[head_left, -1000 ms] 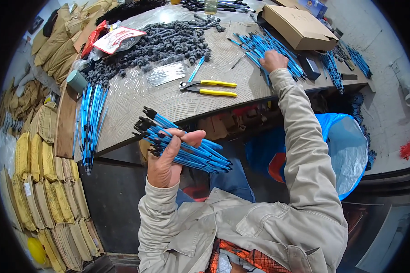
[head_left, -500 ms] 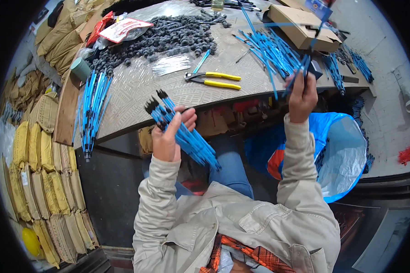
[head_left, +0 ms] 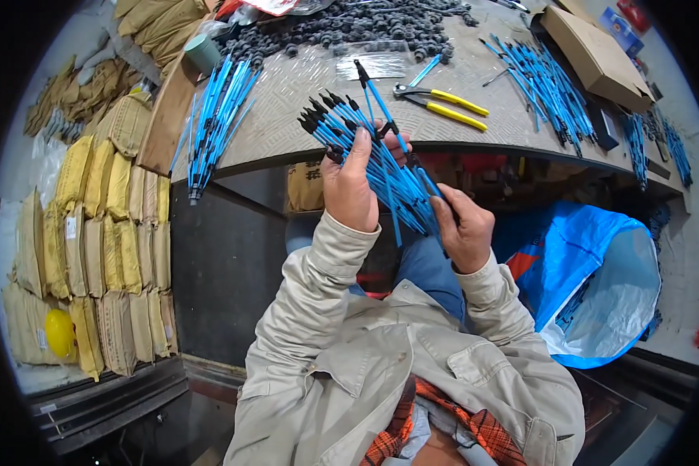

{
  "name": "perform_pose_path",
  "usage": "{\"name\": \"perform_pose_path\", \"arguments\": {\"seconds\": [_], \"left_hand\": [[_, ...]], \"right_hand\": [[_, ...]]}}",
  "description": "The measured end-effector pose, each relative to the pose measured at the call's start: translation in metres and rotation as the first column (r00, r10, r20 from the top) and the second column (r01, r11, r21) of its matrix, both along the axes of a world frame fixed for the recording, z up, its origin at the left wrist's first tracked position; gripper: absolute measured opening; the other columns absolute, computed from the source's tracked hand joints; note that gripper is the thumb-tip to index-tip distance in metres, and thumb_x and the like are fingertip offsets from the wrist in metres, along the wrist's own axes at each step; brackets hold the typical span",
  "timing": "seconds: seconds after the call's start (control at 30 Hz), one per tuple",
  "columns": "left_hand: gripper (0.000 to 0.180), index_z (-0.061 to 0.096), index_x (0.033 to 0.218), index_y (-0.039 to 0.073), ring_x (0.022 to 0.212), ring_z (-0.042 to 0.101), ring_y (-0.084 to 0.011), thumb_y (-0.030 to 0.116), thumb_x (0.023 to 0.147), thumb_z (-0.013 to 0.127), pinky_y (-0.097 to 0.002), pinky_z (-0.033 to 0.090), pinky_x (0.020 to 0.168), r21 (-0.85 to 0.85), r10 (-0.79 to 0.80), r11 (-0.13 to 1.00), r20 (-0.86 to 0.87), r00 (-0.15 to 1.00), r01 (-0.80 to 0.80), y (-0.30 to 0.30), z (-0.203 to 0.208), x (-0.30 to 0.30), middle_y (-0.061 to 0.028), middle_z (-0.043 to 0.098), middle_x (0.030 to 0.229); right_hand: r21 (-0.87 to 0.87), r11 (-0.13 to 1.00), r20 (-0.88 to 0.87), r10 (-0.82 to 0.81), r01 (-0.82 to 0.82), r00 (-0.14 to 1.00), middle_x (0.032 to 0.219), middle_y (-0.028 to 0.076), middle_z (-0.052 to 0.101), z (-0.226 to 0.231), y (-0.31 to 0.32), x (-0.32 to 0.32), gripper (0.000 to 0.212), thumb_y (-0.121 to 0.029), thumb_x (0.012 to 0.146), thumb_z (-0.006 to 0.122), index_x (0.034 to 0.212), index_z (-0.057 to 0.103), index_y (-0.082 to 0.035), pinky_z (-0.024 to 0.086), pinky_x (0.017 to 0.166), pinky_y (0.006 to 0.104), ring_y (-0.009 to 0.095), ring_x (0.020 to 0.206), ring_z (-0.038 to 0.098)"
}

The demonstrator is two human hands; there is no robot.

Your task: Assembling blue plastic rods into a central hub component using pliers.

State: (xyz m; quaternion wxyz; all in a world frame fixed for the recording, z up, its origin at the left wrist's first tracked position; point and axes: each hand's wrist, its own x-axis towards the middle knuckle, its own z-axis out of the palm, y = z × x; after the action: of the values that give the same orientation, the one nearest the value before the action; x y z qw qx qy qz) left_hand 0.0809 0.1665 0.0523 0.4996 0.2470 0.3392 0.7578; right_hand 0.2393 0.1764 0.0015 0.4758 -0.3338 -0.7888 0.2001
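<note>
Gripping left hand: the left hand (head_left: 352,186) closes around a bundle of blue rods (head_left: 391,180), thumb laid across it, dark tips pointing up and to the left.
Right hand: thumb and fingers of the right hand (head_left: 467,227) pinch a loose blue rod (head_left: 430,186) near its lower end; the exact number pinched is hard to tell.
Spacing of hands: near each other but apart, with the bundle between them.
Bundle position: in the air above the person's lap, before the front edge of the table (head_left: 287,107).
Pliers: yellow-handled pliers (head_left: 457,99) lie on the tabletop beyond the hands.
Rod heaps: one heap of blue rods (head_left: 540,87) on the right, another cluster (head_left: 219,124) overhanging the left edge.
Fittings: black fittings (head_left: 365,29) pile toward the back.
Bag: a blue bag (head_left: 553,242) gapes below the table, right of the person.
</note>
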Motion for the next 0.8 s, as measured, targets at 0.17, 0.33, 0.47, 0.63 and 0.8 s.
{"name": "perform_pose_path", "arguments": {"seconds": [0.17,0.33,0.47,0.63,0.8], "left_hand": [[0.019,0.058,0.104,0.001,0.071,0.064,-0.0195,0.007,0.086,0.055,-0.0245,0.053,0.067,0.009,0.057,0.998,-0.054,0.997,-0.057,-0.007,-0.007,-0.006,-0.0140,0.066,0.083],[0.023,0.059,0.104,0.001,0.070,0.064,-0.0179,0.003,0.082,0.060,-0.0240,0.052,0.067,0.001,-0.031,1.000,-0.105,0.994,0.031,-0.024,0.007,-0.008,-0.0129,0.066,0.081],[0.025,0.060,0.104,0.001,0.069,0.063,-0.0168,0.001,0.079,0.062,-0.0231,0.052,0.067,-0.007,-0.158,0.987,-0.039,0.987,0.158,-0.040,0.024,-0.001,-0.0119,0.066,0.081],[0.023,0.062,0.100,0.000,0.069,0.062,-0.0140,-0.002,0.077,0.063,-0.0213,0.051,0.067,0.023,-0.259,0.964,-0.125,0.958,0.264,-0.057,0.021,0.013,-0.0100,0.066,0.082],[0.021,0.065,0.095,0.001,0.070,0.059,-0.0098,-0.004,0.074,0.065,-0.0192,0.050,0.066,0.034,-0.192,0.976,-0.329,0.925,0.215,-0.062,-0.003,0.015,-0.0072,0.066,0.084]], "right_hand": [[-0.014,1.000,0.138,-0.018,0.020,0.990,0.084,0.010,0.064,0.006,-0.002,0.005,0.026,0.000,0.079,0.061,0.105,0.061,0.002,0.043,0.053,0.0225,0.014,0.060,0.055],[-0.002,1.000,0.236,-0.015,0.016,0.972,0.096,0.010,0.062,0.008,0.002,0.009,0.026,-0.006,0.078,0.063,0.103,0.062,-0.001,0.044,0.068,0.0269,0.019,0.081,0.057],[0.116,0.992,0.116,0.043,-0.057,0.992,0.107,0.010,0.056,0.022,0.011,0.009,0.027,-0.013,0.076,0.065,0.101,0.064,-0.004,0.042,0.081,0.0322,0.024,0.099,0.051],[0.091,0.960,-0.289,0.279,-0.264,0.916,0.117,0.011,0.053,0.083,-0.009,-0.012,0.027,-0.017,0.069,0.070,0.094,0.066,-0.006,0.035,0.092,0.0382,0.030,0.118,0.036],[0.102,0.945,-0.098,0.322,-0.312,0.942,0.118,0.011,0.053,0.077,-0.008,-0.021,0.020,-0.012,0.070,0.069,0.089,0.066,-0.005,0.030,0.096,0.0391,0.028,0.120,0.035]]}}
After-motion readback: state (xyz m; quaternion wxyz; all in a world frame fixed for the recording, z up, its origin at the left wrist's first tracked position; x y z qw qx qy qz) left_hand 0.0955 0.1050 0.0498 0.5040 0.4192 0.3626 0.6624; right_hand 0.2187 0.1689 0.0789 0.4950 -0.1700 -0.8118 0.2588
